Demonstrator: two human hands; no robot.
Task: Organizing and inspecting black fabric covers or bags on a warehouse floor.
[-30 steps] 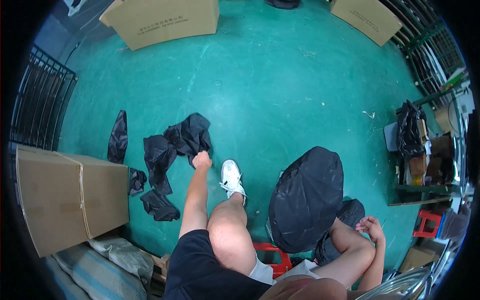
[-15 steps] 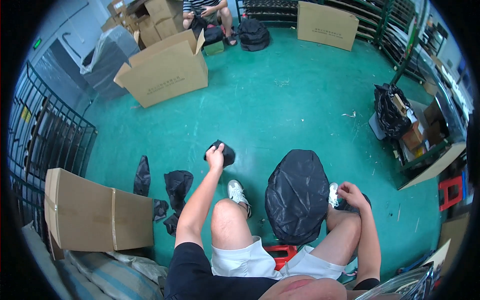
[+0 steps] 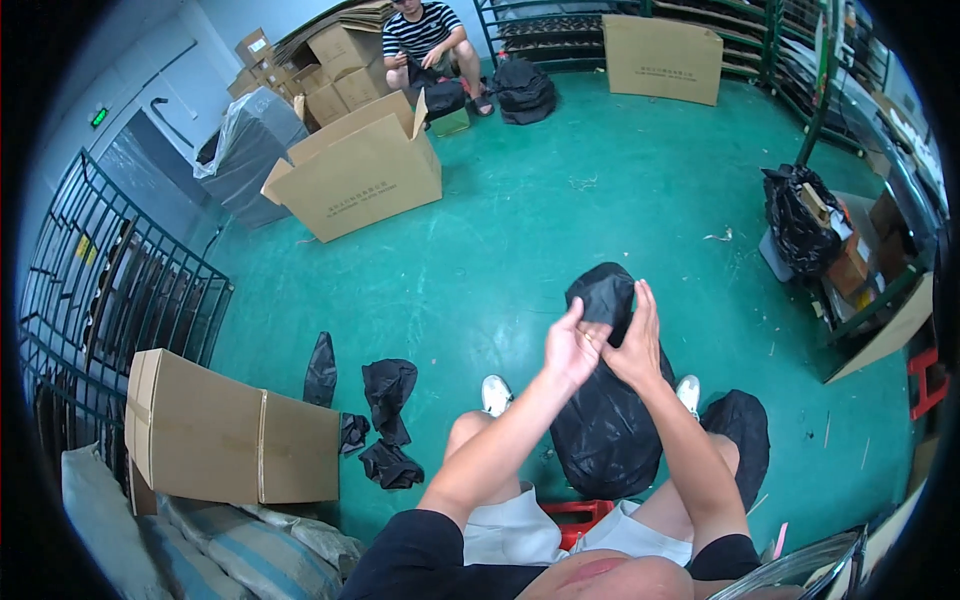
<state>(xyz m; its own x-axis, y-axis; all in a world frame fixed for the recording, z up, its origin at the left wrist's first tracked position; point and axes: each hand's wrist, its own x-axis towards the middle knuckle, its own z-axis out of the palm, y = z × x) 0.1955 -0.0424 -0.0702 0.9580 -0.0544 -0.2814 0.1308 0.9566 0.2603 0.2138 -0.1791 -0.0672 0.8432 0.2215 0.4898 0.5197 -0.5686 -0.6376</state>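
A small black fabric pouch [image 3: 603,290] is raised in front of me, between my two hands. My left hand [image 3: 570,352] grips its near left edge, thumb up and fingertips curled toward the middle. Along the pouch's right side, my right hand [image 3: 640,345] has its fingers stretched upward and its thumb lower, with black fabric between them. Below the hands, a large rounded black fabric bag [image 3: 607,435] stands between my legs, its upper part hidden by my hands and the pouch. Another black fabric piece [image 3: 740,445] lies beside my right leg.
Several loose black pieces [image 3: 388,395] lie on the green floor at left, beside a closed carton [image 3: 230,430]. An open carton [image 3: 360,185] stands farther off, near a seated person [image 3: 425,45]. A metal rack [image 3: 130,270] lines the left; a cluttered shelf [image 3: 860,260] stands right.
My left hand has brought the small pouch rightward over the large bag. My right hand has come up from beside my right knee to the pouch. The view has tilted slightly.
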